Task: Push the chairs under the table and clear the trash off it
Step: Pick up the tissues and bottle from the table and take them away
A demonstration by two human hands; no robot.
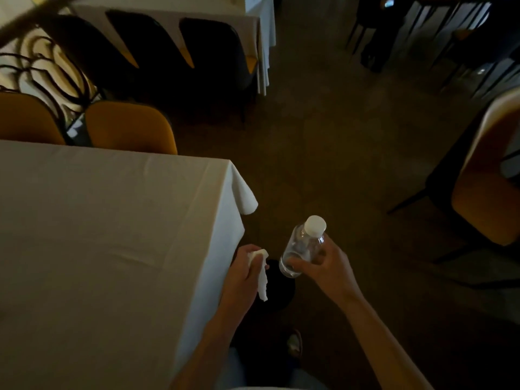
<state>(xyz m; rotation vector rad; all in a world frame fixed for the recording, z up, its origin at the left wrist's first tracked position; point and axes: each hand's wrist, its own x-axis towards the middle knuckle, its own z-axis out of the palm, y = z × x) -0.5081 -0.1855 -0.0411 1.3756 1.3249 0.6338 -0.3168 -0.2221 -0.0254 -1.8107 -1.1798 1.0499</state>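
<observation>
Surface (pixel 92 235) w/ white cloth fills the left side, top bare, cloth corner hanging at the right edge. Two mustard chairs (pixel 129 128) sit pushed in at its far edge, backs touching the cloth. A third mustard chair (pixel 484 204) stands well apart at right, out on the dark floor (pixel 323 136). Farther back, another white-clothed table (pixel 168 15) w/ three dark chairs (pixel 208 52) tucked against it.

Both of the person's arms reach out just past the surface's right edge, over the floor. Right hand (pixel 326 266) is wrapped round a clear plastic bottle (pixel 302 249) w/ white cap, gripping its lower body; the bottle is tilted, cap pointing up and away, looks empty. Left hand (pixel 244 271), just beside the cloth edge, is clenched on a crumpled white napkin (pixel 263 273), one strip dangling below the fist. Both trash items are off the surface, in hand, near each other but apart.
</observation>
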